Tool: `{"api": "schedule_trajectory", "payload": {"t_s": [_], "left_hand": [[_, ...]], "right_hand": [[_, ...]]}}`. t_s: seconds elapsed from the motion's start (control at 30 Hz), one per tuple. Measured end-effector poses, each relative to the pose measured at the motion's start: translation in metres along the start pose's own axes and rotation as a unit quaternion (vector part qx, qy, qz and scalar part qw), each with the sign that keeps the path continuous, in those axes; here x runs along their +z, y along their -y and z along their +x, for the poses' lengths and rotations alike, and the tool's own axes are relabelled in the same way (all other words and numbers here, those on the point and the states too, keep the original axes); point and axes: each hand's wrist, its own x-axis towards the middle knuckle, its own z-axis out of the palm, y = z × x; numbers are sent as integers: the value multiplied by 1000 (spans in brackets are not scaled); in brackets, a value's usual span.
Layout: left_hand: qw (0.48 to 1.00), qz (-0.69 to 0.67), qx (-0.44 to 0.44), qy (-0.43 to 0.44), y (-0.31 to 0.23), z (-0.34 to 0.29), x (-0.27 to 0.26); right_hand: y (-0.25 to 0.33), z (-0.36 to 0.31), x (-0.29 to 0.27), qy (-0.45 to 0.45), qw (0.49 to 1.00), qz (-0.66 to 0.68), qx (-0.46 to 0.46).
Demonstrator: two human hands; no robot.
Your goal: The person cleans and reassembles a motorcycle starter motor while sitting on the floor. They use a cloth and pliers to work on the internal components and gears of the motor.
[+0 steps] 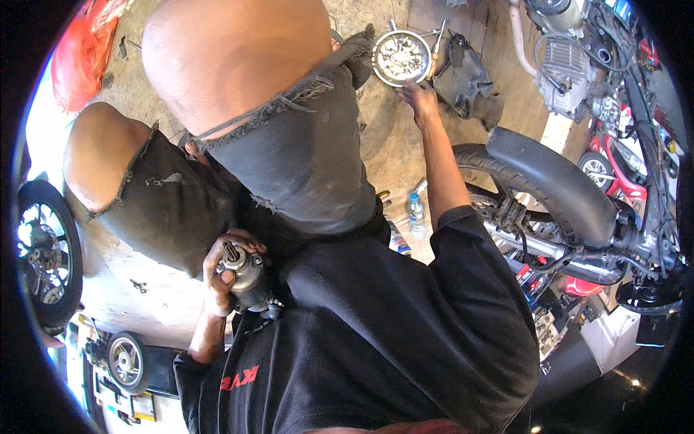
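Down at my lap, my left hand [219, 271] wraps round a grey metal starter motor [251, 283] with a toothed shaft at its upper end. My right arm reaches forward to the floor. There my right hand [420, 101] is at the near rim of a round metal bowl [378, 69], fingers closed on its edge; the fingertips are small and partly hidden. Several small metal parts, apparently screws, lie in the bowl. A screwdriver-like tool [436, 65] rests by the bowl's right side.
Right of the bowl lies a crumpled black piece [463, 76]. A plastic bottle [416, 215] stands near my right forearm. A motorcycle wheel with a black fender [553, 184] and an engine [567, 72] fill the right. Another wheel [49, 253] and a red bag [81, 61] are at left.
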Motion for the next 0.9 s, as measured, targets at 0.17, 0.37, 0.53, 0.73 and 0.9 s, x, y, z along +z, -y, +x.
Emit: {"api": "schedule_trajectory", "payload": {"t_s": [0.17, 0.37, 0.53, 0.73, 0.9], "left_hand": [[997, 64, 10, 49, -11, 9, -1], [994, 89, 20, 56, -15, 14, 6], [995, 79, 20, 53, -18, 14, 12], [994, 78, 39, 62, -14, 14, 11], [994, 65, 42, 77, -15, 15, 9]], "right_hand": [[7, 9, 3, -63, 996, 59, 12], [11, 2, 14, -4, 998, 35, -49], [8, -5, 16, 75, 994, -17, -79], [17, 22, 0, -66, 918, -360, -154], [8, 75, -31, -193, 782, -570, -163]]}}
